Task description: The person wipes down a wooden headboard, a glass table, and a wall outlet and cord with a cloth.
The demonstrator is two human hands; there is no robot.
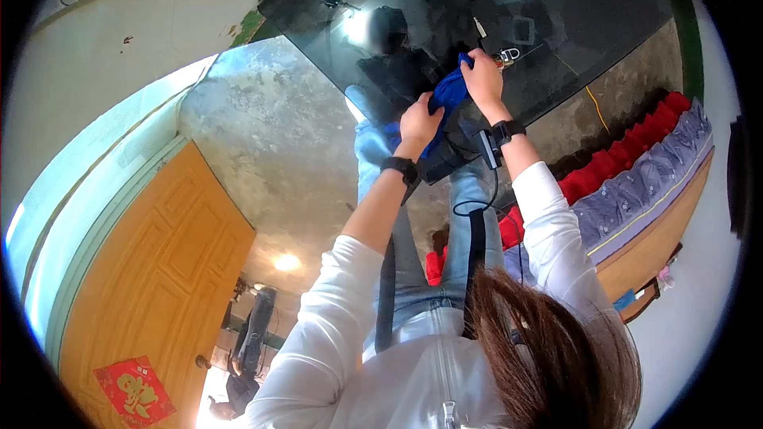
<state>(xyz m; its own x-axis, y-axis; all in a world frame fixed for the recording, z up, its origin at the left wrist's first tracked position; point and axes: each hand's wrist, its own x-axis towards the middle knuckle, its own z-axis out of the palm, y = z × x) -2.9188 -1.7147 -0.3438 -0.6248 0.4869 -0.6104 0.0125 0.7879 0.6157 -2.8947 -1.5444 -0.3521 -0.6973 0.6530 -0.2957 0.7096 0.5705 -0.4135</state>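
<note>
A bunched piece of blue cloth (451, 94) stretches between my two hands at the near edge of the dark table. My left hand (421, 121) has its fingers closed on the lower part of the cloth. Farther up and to the right, my right hand (482, 81) pinches the upper end. Part of the cloth hangs down over my lap, below my left hand. Just beyond my right hand lies a small shiny metal item (506, 56), partly hidden by the fingers. Both wrists wear black bands.
The dark glossy table (524, 87) carries a small white-tipped stick (479, 28) and reflects a bright light. A black device (487, 149) with a cable hangs by my right wrist. A wooden door (171, 246) is at left; a bed with red and grey covers (636, 183) at right.
</note>
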